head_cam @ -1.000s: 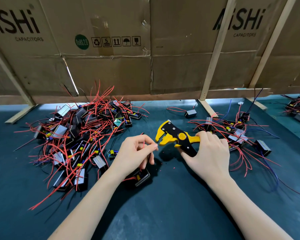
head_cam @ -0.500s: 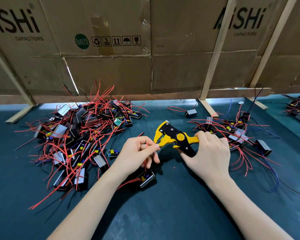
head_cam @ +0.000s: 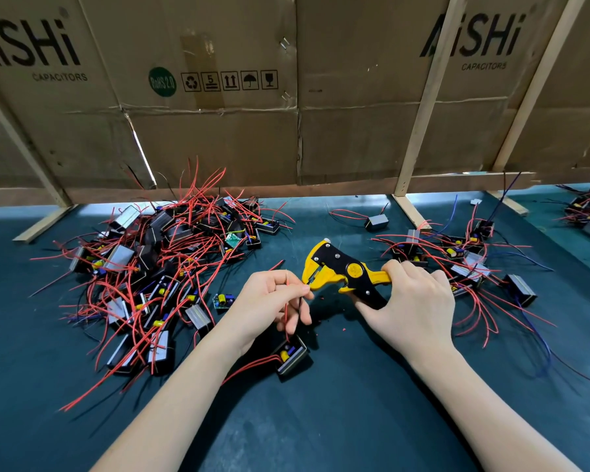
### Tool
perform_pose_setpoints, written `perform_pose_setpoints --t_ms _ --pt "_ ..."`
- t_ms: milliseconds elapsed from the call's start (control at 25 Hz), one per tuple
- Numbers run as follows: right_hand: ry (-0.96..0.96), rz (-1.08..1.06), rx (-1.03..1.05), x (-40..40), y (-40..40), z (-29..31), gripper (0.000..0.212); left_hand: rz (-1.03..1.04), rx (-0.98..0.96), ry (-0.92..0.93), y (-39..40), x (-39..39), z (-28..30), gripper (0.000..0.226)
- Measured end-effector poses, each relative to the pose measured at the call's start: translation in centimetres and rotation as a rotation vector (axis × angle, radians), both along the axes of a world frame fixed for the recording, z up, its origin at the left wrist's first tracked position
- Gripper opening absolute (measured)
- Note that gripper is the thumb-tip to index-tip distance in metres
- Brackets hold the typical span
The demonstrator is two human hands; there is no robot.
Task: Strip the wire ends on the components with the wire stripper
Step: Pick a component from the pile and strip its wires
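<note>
wire stripper (head_cam: 341,267) between hands

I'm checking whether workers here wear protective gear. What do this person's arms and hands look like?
Both arms are bare up to the frame's edge: no sleeves in view. The left hand and right hand wear no gloves, and no rings, watch or wristbands show. Fingernails look short and unpainted.

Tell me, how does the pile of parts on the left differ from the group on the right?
The left pile is larger and densely heaped; the right group is smaller and spread out. The left pile's wires look almost all red, with some black; the right group also shows blue ones. Both hold small boxed components with long wires and lie on the dark green table.
</note>
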State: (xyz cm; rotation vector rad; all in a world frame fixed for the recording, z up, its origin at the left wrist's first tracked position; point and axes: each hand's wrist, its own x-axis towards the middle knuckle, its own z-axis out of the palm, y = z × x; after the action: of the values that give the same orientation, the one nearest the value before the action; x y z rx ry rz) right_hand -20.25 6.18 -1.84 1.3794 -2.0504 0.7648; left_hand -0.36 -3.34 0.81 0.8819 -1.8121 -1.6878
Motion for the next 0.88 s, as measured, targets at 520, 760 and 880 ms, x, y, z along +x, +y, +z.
perform_pose_setpoints --t_ms 520,760,880 --pt "0.062 0.026 -0.044 -0.36 -0.09 -0.17 0.049 -0.059 0.005 -0.028 -0.21 0.37 -0.13 0.018" --pt "0.054 0.045 -0.061 -0.37 0.00 -0.11 0.048 -0.057 -0.016 -0.037 -0.24 0.51 -0.17 0.017" --pt "0.065 0.054 -0.077 -0.41 0.04 -0.11 0.047 -0.056 -0.025 -0.042 -0.31 0.57 -0.11 0.018"
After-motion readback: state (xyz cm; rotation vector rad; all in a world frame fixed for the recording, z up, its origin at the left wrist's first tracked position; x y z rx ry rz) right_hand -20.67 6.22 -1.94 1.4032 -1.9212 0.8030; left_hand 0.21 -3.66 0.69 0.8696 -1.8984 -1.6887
